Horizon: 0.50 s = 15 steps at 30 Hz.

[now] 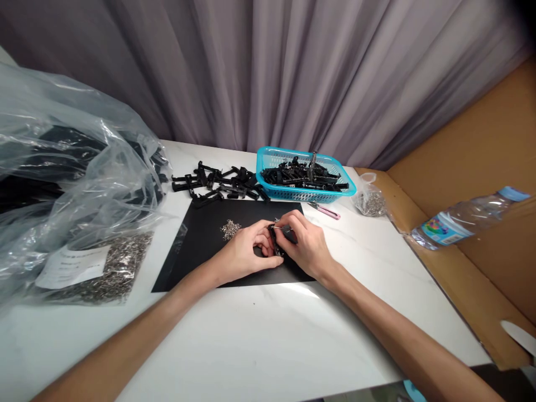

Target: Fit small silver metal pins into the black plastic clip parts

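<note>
Purple-gray curtains [209,72] hang in folds behind a white bench [251,340]. Brown cardboard [469,134] stands on the right, with a clear bottle [473,218] by it, tipped over on a slant. At the far side sits a blue basket [301,196] full of black parts. Left of it is a loose heap of black parts [221,181]. A pink cutter [329,211] lies just near of the basket, and a little bag [372,202] of metal bits is to its right.

Big, crinkly clear bags [104,128] fill the left side, with dark things inside. Near them is a flat bag [123,265] of shiny metal bits with a white label [75,267]. Its print is too blurry to read. The bottle has a blue label [444,228] with a bright picture, and its words are too small to read.

A black mat [196,234] lies in the middle, with a small pile of silver bits [230,229] on it. Over the mat, the left hand [247,248] curls around a thin, dark black piece [274,240]. The right hand [307,243] bends its fingers in at the far end of the piece; one cannot tell just what they pinch. Both hands hide much of it.
</note>
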Tool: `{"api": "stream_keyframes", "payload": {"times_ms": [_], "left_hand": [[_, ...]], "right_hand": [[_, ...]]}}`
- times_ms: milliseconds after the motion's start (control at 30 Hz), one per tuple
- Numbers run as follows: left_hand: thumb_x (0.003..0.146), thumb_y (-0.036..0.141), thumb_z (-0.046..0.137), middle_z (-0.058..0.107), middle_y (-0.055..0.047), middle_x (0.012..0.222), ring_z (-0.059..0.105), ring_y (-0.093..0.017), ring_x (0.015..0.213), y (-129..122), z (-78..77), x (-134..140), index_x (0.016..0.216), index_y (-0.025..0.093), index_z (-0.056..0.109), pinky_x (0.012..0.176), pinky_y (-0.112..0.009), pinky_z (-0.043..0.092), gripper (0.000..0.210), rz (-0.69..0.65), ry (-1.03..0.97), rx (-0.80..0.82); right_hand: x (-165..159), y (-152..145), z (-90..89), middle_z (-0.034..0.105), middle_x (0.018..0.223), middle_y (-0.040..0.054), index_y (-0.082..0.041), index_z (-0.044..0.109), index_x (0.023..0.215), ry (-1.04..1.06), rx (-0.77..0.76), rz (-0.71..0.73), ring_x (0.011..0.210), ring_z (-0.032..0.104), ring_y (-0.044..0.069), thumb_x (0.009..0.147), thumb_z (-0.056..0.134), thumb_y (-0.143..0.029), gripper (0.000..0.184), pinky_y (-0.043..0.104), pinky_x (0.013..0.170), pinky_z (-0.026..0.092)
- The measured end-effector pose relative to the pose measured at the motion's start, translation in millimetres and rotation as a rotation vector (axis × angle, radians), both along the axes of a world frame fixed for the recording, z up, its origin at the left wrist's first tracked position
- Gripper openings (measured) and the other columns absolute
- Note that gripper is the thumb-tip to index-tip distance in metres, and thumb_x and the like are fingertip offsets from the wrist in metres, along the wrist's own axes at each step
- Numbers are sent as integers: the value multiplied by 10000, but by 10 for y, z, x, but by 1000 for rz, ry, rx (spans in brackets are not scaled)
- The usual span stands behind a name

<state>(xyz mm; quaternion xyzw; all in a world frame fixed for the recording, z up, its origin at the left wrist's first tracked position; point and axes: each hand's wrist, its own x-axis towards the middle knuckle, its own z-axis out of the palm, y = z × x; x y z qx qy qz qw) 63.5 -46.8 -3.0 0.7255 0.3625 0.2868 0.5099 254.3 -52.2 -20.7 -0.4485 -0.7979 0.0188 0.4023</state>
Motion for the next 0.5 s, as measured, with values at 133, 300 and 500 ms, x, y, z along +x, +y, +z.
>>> {"api": "stream_keyframes", "payload": {"times_ms": [133,300,500], "left_hand": [[733,269,801,607,54,718,632,-162,697,-15,1,12,1140,188,559,730,-327,542,480,17,16,31],[727,242,791,633,52,731,647,-160,711,-4,-46,22,1182,183,560,734,-316,547,514,15,45,59],[723,241,799,657,27,779,652,-171,744,10,-85,23,1216,169,571,755,-331,556,548,21,67,70]], "right_hand": [[-32,-19,-7,703,955,41,-228,593,938,-40,41,-46,689,638,142,994,585,-230,57,271,564,463],[-46,-25,-15,707,921,31,-213,598,911,-137,167,-87,737,675,146,1000,566,-217,94,264,570,452],[-37,-16,-7,707,885,38,-200,610,904,-233,231,-86,644,631,135,1024,548,-214,137,269,558,433]]}}
